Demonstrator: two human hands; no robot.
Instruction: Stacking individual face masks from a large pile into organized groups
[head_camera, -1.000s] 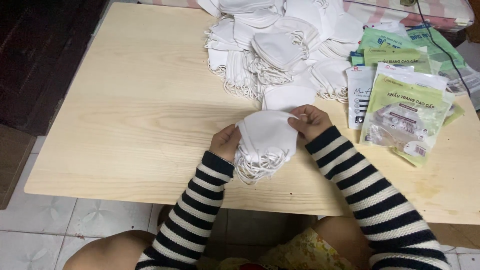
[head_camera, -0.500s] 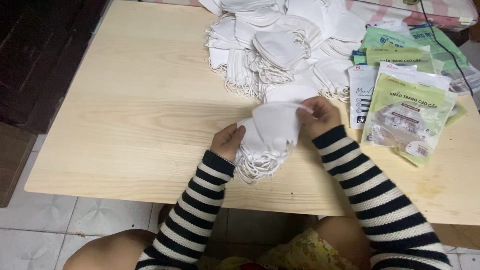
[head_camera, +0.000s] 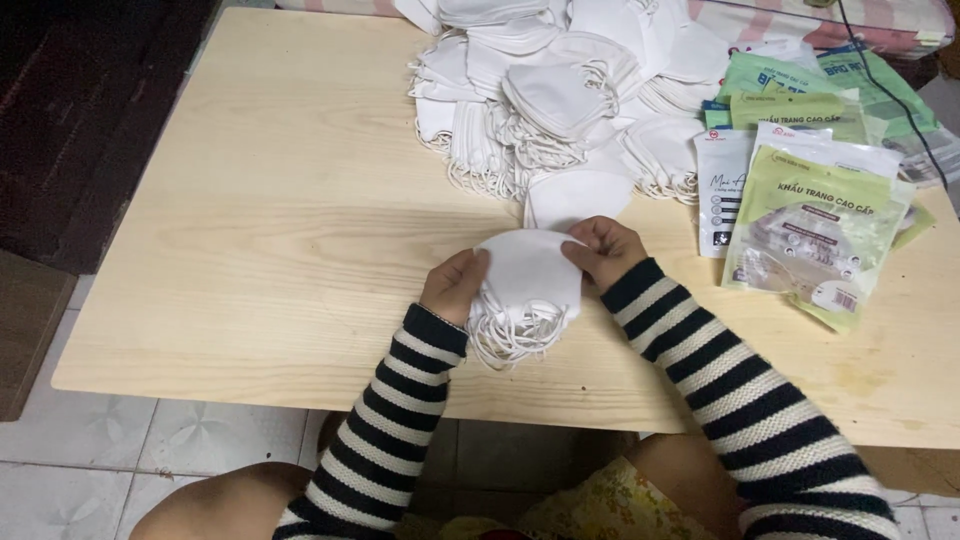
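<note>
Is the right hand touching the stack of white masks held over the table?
Touching. The head view shows the right hand pinching the upper right edge of the mask stack, fingers overlapping it.

One head-worn view, looking steeply down from above the seated person.

The camera faces forward and down over the wooden surface (head_camera: 250, 250), near enough that striped sleeves fill the lower edge; the surface's far edge reaches the top of the frame, tiled floor (head_camera: 90, 470) shows at lower left. No second view shares the scene.
</note>
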